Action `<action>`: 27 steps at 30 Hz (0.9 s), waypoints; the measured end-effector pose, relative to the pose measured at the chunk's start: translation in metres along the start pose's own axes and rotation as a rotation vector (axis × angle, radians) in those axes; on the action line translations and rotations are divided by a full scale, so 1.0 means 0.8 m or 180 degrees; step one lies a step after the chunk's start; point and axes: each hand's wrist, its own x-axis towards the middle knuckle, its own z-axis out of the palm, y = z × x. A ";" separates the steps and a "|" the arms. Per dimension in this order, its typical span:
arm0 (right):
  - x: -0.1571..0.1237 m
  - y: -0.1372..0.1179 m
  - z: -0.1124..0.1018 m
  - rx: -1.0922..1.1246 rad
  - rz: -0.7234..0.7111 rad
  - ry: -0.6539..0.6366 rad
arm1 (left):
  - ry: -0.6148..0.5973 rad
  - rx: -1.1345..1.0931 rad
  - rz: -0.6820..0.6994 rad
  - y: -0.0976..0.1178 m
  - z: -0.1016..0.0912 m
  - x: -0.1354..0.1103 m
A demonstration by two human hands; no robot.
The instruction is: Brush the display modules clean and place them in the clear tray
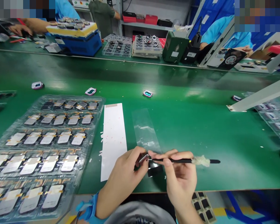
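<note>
My left hand (127, 172) is closed in a pinch on a small dark part (154, 169), held just above the green table's near edge. My right hand (179, 177) grips black tweezers (177, 161) that lie level, with a tuft of whitish wadding (200, 161) wrapped near their right end. The tweezers' tip meets the small part between my two hands. A white paper strip (114, 137) and a clear film strip (146, 130) lie flat just beyond my hands.
A clear plastic tray (96, 124) with several rows of grey rectangular parts fills the left. Small pink-rimmed parts (147, 93) sit on the green belt (189, 102). More trays (275, 121) and a white bar (259, 98) stand at right. Other people work at the far bench.
</note>
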 end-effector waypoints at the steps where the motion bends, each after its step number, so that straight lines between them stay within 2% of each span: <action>1: 0.001 0.001 0.003 -0.0020 -0.0020 -0.0023 | 0.0014 -0.0057 -0.0021 0.000 0.000 0.001; 8: 0.008 -0.001 0.018 0.0015 -0.0318 -0.0070 | 0.0344 -0.0278 0.0001 -0.001 -0.002 0.007; 16: 0.005 -0.003 0.033 -0.0457 -0.0951 0.0126 | 0.0400 -0.0285 -0.0002 -0.005 -0.001 0.005; 27: 0.005 0.011 0.035 -0.0384 -0.0770 0.0306 | 0.0224 -0.0140 0.0069 -0.005 0.008 0.003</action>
